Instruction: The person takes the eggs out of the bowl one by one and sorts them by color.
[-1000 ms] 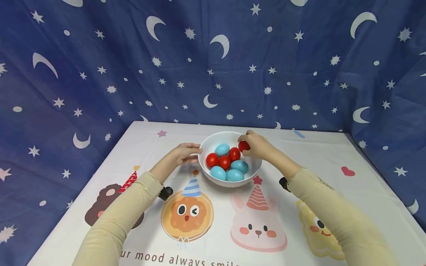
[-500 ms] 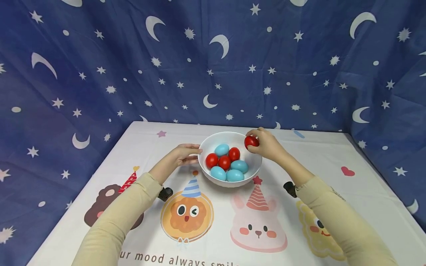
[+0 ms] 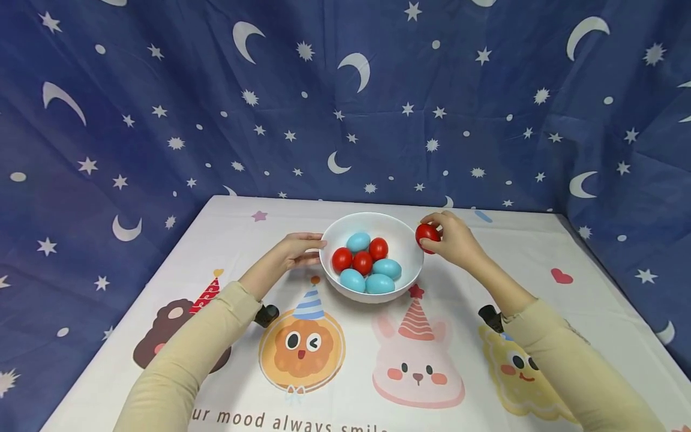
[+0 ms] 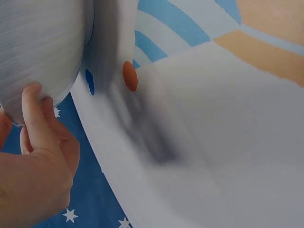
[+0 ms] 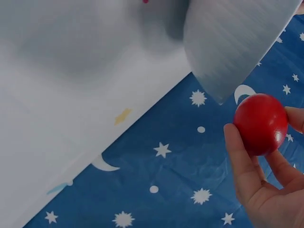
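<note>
My right hand pinches a red egg between thumb and fingers, just off the right rim of a white bowl. In the right wrist view the red egg is clear of the bowl's wall. My left hand holds the bowl at its left edge; in the left wrist view its fingertips lie against the outer wall. Inside the bowl are 3 red eggs, one of them a red egg at the left, and several light blue eggs, such as one blue egg at the front.
A white tablecloth with printed cartoon cakes covers the table. Behind and to the left hangs a dark blue curtain with moons and stars. Black wrist cameras sit under the left wrist and right wrist.
The right hand has lifted the red egg out of the bowl and carried it right, past the rim. The left hand stays on the bowl.
</note>
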Demonstrator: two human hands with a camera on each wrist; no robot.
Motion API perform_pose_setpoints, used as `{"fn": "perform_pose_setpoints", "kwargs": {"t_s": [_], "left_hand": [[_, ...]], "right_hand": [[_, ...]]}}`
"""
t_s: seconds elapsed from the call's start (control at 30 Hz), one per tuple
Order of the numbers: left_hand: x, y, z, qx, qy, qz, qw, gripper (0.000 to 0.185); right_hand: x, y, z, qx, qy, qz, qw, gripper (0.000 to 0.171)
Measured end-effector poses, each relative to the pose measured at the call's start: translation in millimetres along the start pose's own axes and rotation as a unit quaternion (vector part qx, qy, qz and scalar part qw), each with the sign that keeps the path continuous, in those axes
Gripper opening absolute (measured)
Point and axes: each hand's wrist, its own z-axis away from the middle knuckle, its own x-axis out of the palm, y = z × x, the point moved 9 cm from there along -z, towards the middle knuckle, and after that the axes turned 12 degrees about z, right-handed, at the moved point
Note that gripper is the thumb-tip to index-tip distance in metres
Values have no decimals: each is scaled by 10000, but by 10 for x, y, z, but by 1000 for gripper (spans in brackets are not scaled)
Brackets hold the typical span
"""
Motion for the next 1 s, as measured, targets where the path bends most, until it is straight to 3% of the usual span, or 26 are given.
{"fn": "perform_pose_setpoints", "kwargs": {"t_s": [0.47, 1.0], "left_hand": [[-7, -9, 6, 70, -17, -28, 10000, 48], [9, 10, 27, 40, 27, 5, 10000, 48]], "right_hand": [[46, 266, 83, 171, 101, -4, 9998, 38], [314, 654, -13, 497, -146, -136, 9986, 38]]}}
